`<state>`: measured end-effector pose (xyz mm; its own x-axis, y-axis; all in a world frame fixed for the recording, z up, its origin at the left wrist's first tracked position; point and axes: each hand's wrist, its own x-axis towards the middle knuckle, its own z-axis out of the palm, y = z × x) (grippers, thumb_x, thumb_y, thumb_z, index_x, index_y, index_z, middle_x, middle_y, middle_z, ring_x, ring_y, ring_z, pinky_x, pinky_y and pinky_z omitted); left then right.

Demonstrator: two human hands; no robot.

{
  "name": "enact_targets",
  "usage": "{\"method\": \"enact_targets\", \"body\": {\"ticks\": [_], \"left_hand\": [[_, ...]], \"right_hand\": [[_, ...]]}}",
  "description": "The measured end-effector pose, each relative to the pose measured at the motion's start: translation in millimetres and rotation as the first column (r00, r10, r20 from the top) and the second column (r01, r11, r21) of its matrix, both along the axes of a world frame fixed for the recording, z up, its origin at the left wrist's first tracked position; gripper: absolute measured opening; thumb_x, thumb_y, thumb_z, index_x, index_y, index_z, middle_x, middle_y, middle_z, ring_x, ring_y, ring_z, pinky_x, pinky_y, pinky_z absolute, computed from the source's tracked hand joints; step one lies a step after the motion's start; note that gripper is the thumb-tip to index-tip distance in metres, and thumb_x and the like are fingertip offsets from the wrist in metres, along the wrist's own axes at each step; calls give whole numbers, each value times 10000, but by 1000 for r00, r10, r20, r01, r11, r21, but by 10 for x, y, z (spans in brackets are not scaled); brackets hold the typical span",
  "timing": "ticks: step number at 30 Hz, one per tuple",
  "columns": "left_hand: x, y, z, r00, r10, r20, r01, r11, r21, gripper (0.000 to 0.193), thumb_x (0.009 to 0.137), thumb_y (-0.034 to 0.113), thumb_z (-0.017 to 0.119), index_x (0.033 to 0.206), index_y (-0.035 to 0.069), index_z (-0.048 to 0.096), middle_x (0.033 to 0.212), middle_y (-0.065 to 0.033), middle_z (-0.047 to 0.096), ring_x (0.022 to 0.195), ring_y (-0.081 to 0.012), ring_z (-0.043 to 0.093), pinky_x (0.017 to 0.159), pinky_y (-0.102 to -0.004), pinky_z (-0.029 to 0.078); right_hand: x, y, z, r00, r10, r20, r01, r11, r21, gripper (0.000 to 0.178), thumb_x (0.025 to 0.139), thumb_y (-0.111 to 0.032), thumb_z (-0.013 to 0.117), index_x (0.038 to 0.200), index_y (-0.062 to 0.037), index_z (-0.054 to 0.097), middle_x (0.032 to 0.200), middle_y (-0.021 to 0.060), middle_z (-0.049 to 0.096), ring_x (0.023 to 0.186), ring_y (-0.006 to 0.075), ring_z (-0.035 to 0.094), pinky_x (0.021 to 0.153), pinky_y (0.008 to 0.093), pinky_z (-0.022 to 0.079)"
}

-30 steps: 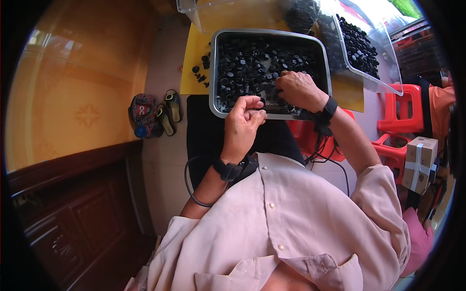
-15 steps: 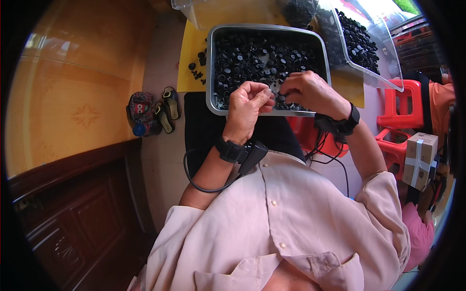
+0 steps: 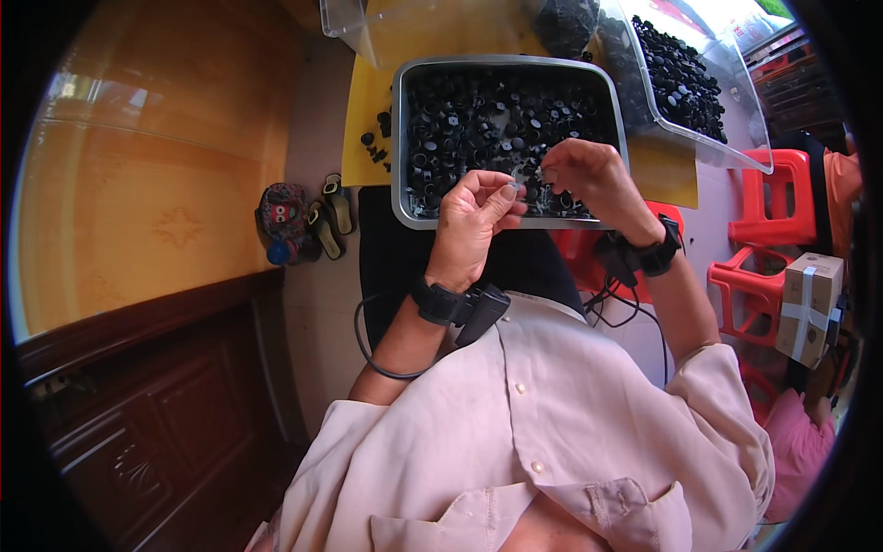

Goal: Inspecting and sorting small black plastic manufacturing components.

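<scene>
A metal tray (image 3: 397, 138) full of small black plastic parts (image 3: 460, 110), some ring-shaped and some capped, lies in front of me. Over its near edge, my left hand (image 3: 476, 213) is closed with thumb and forefinger pinched together; a tiny pale bit shows at the fingertips, too small to name. My right hand (image 3: 593, 175) hovers over the tray's near right part, its thumb and fingers drawn together. Whatever it holds, if anything, is too small to make out. The fingertips of both hands are close but apart. Small pale pieces lie in the tray below them.
A clear plastic bin (image 3: 704, 138) of black parts stands at the far right, another clear bin (image 3: 368, 37) behind the tray. Loose black parts (image 3: 368, 139) lie on the yellow table (image 3: 361, 101). Red stools (image 3: 771, 207), a taped carton (image 3: 809, 308) and another person's orange sleeve (image 3: 841, 189) are at right.
My right hand has lifted slightly up from the parts in the tray, its fingers drawing together. My left hand keeps its pinch. The whole view has shifted a little.
</scene>
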<state>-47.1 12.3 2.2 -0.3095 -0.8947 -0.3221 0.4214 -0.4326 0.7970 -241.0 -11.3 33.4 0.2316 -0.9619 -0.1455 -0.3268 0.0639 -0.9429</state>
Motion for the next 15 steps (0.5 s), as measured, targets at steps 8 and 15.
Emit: {"method": "enact_targets", "body": {"ticks": [8,15], "left_hand": [[-202,12,18,991,95,91,-79,984,-159,111,886,55,591,986,38,546,919,-52,615,802,-107,618,703,-217,518],[-261,-6,-4,977,134,168,-101,976,-195,86,882,39,555,966,39,542,830,-22,587,686,-66,562,612,-187,469]], "right_hand": [[158,212,-193,966,-71,249,106,986,-130,76,824,45,597,887,13,623,815,26,632,736,74,589,644,200,465],[239,239,-286,940,-87,331,159,968,-196,127,804,76,592,906,7,621,837,61,628,768,109,624,653,235,504]]}}
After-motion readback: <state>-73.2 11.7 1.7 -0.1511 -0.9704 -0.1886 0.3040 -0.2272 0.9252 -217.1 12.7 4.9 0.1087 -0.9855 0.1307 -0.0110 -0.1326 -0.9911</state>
